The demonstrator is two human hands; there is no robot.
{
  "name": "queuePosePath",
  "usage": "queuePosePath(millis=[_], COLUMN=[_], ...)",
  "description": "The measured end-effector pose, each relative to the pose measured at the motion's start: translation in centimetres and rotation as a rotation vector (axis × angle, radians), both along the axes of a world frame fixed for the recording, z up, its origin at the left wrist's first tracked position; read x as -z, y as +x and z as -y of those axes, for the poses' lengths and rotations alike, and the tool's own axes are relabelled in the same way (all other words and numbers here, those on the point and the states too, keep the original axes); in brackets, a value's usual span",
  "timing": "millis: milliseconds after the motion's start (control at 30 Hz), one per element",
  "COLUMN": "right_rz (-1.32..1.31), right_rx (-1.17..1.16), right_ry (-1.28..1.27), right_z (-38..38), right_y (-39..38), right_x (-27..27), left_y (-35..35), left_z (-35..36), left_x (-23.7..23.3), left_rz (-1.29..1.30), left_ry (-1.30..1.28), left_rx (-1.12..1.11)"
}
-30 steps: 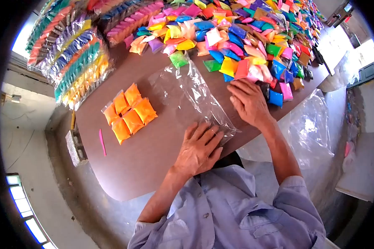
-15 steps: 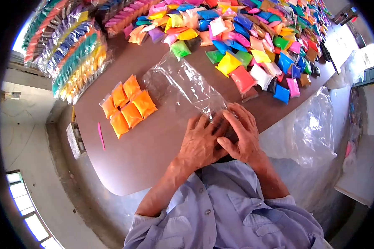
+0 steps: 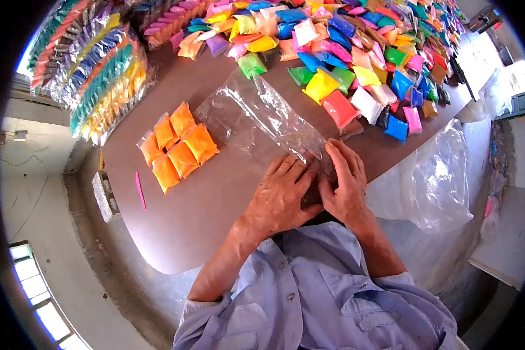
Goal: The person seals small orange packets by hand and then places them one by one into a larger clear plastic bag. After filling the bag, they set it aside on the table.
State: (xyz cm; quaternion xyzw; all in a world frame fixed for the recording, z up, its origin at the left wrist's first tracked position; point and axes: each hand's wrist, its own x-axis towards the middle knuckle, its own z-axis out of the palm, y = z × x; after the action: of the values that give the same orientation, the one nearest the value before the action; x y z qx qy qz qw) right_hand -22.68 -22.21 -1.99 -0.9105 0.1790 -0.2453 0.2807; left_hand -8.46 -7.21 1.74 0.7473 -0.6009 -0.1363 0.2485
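A clear plastic bag (image 3: 274,114) lies on the brown table, its near end under my hands. My left hand (image 3: 283,195) rests palm down on that end, fingers stretched forward. At the bag's near right corner is my right hand (image 3: 347,186), its fingers extended along the edge and its thumb apart, pointing toward my left hand. Neither hand visibly grips the film, though my palms hide part of it. To the left, several orange packets (image 3: 184,143) lie in two rows beside a thin pink stick (image 3: 140,190).
A large heap of multicoloured packets (image 3: 367,76) covers the table's far side. Bagged rows of coloured packets (image 3: 108,76) stand at the far left. A big clear plastic bag (image 3: 440,181) hangs off the right edge of the table (image 3: 181,233). A green packet (image 3: 252,65) touches the flat bag's far end.
My right hand has shifted slightly and its fingers now lie closer together at the bag's corner. My left hand has turned a little, and the bag's near edge has moved slightly right.
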Motion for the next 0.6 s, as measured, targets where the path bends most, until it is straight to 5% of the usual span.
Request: queuePosePath(millis=[200, 433, 500, 600], right_rz=[0.107, 0.136, 0.142, 0.142], right_rx=[0.092, 0.115, 0.115, 0.115], right_ry=[0.025, 0.026, 0.051, 0.076], right_z=[-0.3, -0.3, -0.4, -0.3], right_y=[0.4, 0.6, 0.8, 0.7], right_x=[0.1, 0.1, -0.2, -0.2], left_y=[2.2, 4.9, 4.1, 3.0], left_z=[-0.9, -1.0, -0.5, 0.6], left_x=[-0.2, -0.9, -1.6, -0.1], left_rz=[-0.067, 0.144, -0.015, 0.101], left_ry=[-0.077, -0.001, 0.04, 0.008], left_rx=[-0.016, -0.205, -0.122, 0.078])
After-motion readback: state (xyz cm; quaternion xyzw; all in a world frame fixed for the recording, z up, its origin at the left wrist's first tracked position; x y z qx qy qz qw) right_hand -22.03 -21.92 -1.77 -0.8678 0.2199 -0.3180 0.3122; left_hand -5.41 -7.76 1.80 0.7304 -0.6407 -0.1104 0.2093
